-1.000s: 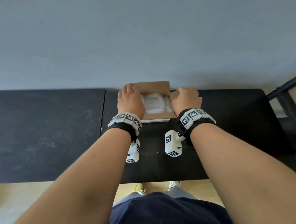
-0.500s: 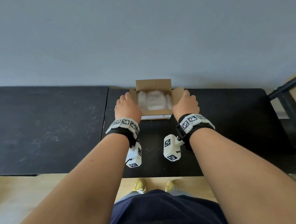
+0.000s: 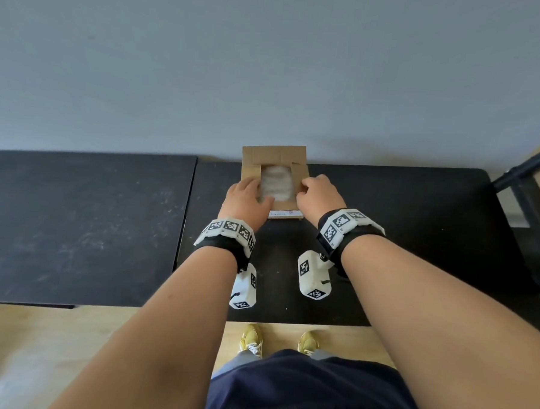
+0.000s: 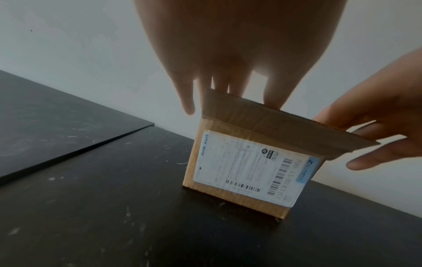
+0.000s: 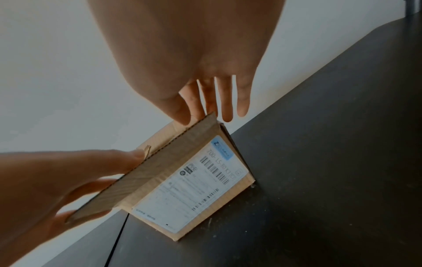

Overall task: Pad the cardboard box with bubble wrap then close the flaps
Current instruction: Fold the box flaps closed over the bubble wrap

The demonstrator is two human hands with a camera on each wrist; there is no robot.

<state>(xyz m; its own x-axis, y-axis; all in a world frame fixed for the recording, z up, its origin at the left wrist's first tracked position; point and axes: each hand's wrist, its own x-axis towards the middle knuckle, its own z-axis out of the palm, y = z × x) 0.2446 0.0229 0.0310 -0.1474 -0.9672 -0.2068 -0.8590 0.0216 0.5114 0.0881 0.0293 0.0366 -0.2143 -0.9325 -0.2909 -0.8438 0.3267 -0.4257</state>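
Note:
A small cardboard box (image 3: pixel 274 156) with a white shipping label (image 4: pixel 246 166) stands at the back of the black table (image 3: pixel 401 242), against the wall. White bubble wrap (image 3: pixel 276 182) fills its opening. Both side flaps lie folded in over the wrap and the back flap stands upright. The near flap (image 4: pixel 285 126) (image 5: pixel 148 177) juts out toward me. My left hand (image 3: pixel 244 200) (image 4: pixel 228 54) holds that flap's left end, fingers over its top edge. My right hand (image 3: pixel 320 196) (image 5: pixel 205 54) holds its right end.
A second black tabletop (image 3: pixel 83 225) adjoins on the left, with a seam (image 3: pixel 186 215) between the two. A grey wall (image 3: pixel 270 63) rises right behind the box. A dark metal frame (image 3: pixel 530 174) stands at the far right. The table's front edge lies close to my body.
Both hands have come off the box's outer sides and onto its near corners. The side flaps, upright before, now lie folded in over the bubble wrap.

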